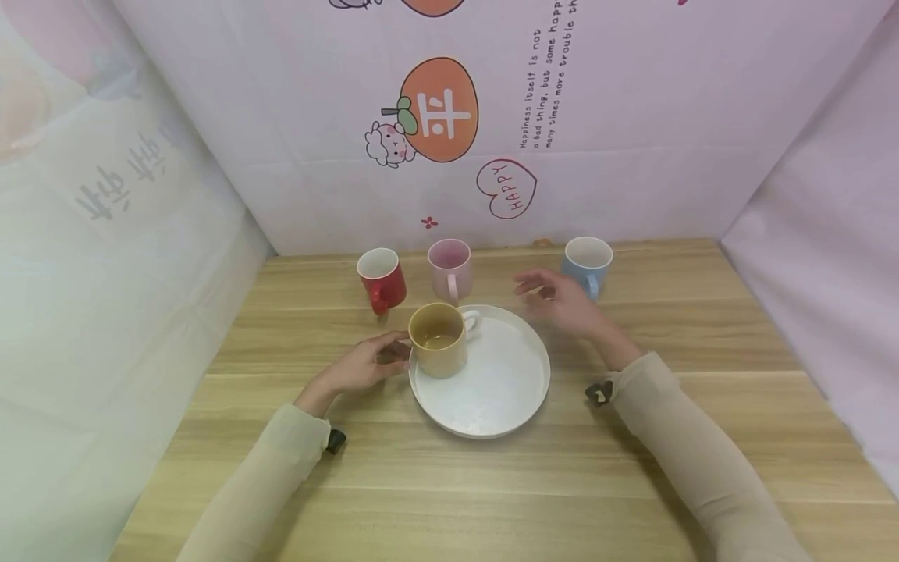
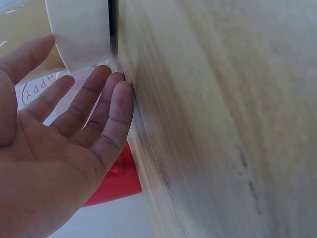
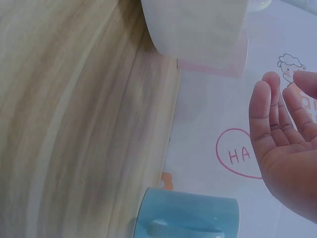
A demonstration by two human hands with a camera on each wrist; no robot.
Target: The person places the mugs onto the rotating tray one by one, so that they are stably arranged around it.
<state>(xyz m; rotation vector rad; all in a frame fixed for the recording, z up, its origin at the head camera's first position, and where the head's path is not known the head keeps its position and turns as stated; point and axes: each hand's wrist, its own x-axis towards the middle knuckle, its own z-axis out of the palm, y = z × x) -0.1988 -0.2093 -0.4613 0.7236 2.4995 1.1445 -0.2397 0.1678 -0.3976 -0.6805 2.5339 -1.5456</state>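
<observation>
A yellow mug stands on the left part of a round white tray, its pale handle turned right. My left hand is at the tray's left rim beside this mug, fingers extended and loosely spread. In the left wrist view, the thumb and fingertips come right up to the tray's side, with nothing gripped in the palm. Over the tray's upper right edge, my right hand hovers with loosely bent fingers and holds nothing. Nearest to it is a light blue mug, partly overlapped by the hand in the head view.
Behind the tray stand a pink mug and, left of it, a red mug. All rest on a wooden table. A printed white cloth rises along the table's back edge, with more cloth at both sides.
</observation>
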